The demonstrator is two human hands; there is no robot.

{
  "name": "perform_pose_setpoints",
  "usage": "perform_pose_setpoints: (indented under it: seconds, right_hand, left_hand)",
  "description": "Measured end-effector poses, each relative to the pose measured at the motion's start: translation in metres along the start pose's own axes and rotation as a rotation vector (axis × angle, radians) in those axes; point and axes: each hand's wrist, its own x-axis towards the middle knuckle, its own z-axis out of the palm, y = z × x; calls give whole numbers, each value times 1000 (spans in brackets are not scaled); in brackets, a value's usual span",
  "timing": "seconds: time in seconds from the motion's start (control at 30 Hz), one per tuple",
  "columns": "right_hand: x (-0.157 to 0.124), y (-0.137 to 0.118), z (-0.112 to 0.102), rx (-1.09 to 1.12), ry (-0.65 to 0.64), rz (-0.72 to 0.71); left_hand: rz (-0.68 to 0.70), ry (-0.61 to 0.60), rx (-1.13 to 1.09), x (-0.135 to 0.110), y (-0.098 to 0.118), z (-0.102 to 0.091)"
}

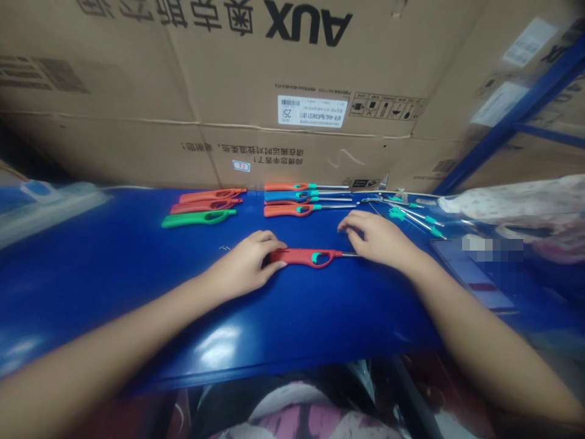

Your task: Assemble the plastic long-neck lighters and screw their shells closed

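Note:
A red long-necked lighter (299, 257) lies lengthwise in front of me on the blue tabletop. My left hand (251, 259) grips its back end between thumb and fingers. From its front a thin metal tube (348, 254) runs toward my right hand (377, 238), which hovers beside it with bent fingers drawn together; whatever they may pinch is too small to make out. Behind the hands is a row of orange and blue lighters (287, 210) with metal tubes. Farther left rest red and green lighter bodies (198, 218) without tubes.
Loose metal tubes with teal parts (415, 216) lie right of my right hand. A phone-like flat device (473, 277) is near the right side. Tiny metal bits (223, 247) lie by my left hand. A large cardboard box (219, 110) stands behind; a blue metal bar (507, 116) slants at right.

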Motion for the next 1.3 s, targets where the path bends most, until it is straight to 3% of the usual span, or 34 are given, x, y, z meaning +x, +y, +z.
perform_pose_setpoints:
  seconds: [0.13,0.33,0.43,0.83,1.07,1.3]
  right_hand:
    - [0,14,-15,-31,-59,160]
    - [-8,32,-31,93,-387,88]
    - [-8,31,-27,88,-438,106]
    - [0,20,-6,26,-254,-69]
    - [-1,9,3,75,-101,-190]
    - [-3,-1,10,117,51,-279]
  left_hand:
    - [-63,-49,69,1,-3,-6]
    - [-66,-66,128,1,-9,-12]
    - [-45,-52,113,1,-11,-12]
    - [42,-40,134,2,-2,-6]
    - [66,85,-27,0,12,-12]
    - [-83,155,-259,1,12,-7]
